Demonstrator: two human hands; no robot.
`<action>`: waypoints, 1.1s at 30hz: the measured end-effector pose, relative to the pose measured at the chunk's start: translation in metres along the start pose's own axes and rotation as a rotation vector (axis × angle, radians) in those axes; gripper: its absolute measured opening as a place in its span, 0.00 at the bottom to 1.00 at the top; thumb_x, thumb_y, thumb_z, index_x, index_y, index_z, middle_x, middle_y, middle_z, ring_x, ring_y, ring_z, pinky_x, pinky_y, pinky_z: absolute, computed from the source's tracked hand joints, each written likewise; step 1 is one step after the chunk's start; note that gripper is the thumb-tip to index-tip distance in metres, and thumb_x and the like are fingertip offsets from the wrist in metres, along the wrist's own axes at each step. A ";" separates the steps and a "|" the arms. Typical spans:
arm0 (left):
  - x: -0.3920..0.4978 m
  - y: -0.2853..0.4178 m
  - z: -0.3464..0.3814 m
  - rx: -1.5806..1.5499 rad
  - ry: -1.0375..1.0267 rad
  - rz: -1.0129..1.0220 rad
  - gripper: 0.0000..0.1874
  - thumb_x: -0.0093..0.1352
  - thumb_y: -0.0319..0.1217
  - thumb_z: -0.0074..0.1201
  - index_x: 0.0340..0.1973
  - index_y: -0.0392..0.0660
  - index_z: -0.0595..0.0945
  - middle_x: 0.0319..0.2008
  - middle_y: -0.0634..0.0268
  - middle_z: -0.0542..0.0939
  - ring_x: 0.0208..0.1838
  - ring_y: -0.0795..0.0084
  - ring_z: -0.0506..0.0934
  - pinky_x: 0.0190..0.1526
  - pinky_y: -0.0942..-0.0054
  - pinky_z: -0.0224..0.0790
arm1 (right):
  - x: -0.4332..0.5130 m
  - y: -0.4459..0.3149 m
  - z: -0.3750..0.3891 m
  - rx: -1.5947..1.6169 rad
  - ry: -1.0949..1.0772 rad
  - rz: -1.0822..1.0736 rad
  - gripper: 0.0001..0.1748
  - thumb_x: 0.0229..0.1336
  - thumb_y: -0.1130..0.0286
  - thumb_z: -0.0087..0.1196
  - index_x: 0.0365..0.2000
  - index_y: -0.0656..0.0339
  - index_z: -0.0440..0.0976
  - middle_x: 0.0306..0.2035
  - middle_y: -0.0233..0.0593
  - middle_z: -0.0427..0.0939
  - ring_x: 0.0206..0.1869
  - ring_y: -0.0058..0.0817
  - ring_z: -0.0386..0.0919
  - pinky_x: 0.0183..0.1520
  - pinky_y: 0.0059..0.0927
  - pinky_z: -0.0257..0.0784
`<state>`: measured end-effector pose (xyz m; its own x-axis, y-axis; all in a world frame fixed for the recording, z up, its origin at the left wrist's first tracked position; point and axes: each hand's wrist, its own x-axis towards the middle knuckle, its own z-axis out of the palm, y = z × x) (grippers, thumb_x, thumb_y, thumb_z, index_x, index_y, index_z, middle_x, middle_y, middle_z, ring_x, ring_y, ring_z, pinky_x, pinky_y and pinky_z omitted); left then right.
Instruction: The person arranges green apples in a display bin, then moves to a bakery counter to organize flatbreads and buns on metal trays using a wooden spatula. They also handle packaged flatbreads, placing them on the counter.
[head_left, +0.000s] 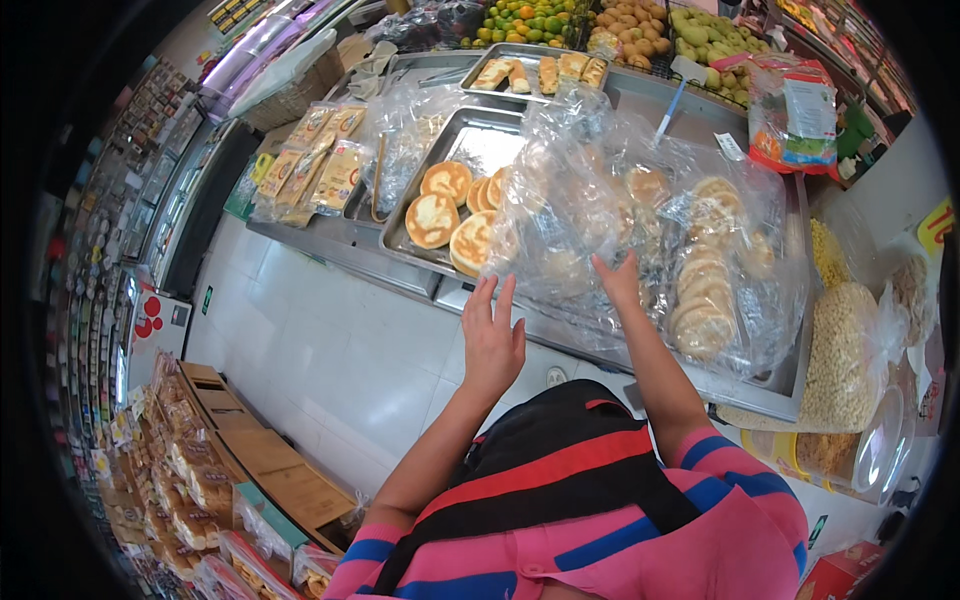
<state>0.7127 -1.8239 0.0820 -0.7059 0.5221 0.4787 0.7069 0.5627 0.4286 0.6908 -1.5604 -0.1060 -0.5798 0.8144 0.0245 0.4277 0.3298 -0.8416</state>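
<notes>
My left hand (491, 337) is raised at the counter's front edge with its fingers apart and nothing in it. It is near the metal baking tray (397, 225) of browned flatbreads (433, 220). My right hand (621, 285) reaches to clear plastic sheeting (559, 217), thumb and forefinger apart. Whether its other fingers grip the film is hidden. The crumpled sheeting covers the tray's right part and more flatbreads. To the right, a row of pale round flatbreads (703, 300) lies overlapped beneath plastic.
A small tray (476, 84) of filled pastries stands at the back. A blue-handled spatula (671, 105) lies behind the plastic. Packaged goods (307, 165) are at left, a wooden display stand (262, 465) with bagged bread behind. Bagged dry goods (836, 360) adjoin the counter's right end.
</notes>
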 end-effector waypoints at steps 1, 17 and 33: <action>0.009 -0.006 0.005 -0.007 -0.024 -0.011 0.36 0.60 0.22 0.58 0.65 0.42 0.64 0.61 0.45 0.64 0.65 0.43 0.62 0.65 0.49 0.52 | 0.008 0.001 0.009 -0.020 -0.001 0.032 0.48 0.46 0.51 0.68 0.56 0.77 0.60 0.52 0.60 0.73 0.53 0.44 0.74 0.55 0.37 0.70; 0.168 -0.157 0.012 -0.725 -0.385 -0.269 0.18 0.64 0.30 0.54 0.49 0.37 0.80 0.37 0.64 0.81 0.40 0.72 0.77 0.40 0.73 0.71 | -0.078 -0.282 0.011 0.311 -0.200 -0.565 0.27 0.58 0.69 0.56 0.57 0.62 0.65 0.47 0.43 0.74 0.47 0.32 0.74 0.51 0.35 0.69; 0.331 -0.242 -0.085 -1.688 -0.144 -0.395 0.22 0.75 0.36 0.41 0.60 0.36 0.71 0.56 0.58 0.76 0.52 0.66 0.75 0.55 0.65 0.66 | -0.192 -0.073 -0.084 0.756 0.394 0.833 0.42 0.57 0.45 0.58 0.56 0.70 0.60 0.53 0.55 0.69 0.54 0.41 0.72 0.56 0.41 0.68</action>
<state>0.3116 -1.8414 0.2020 -0.7651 0.6305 0.1307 -0.2948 -0.5235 0.7994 0.8292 -1.7008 -0.0043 -0.0076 0.7788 -0.6272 -0.0222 -0.6272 -0.7785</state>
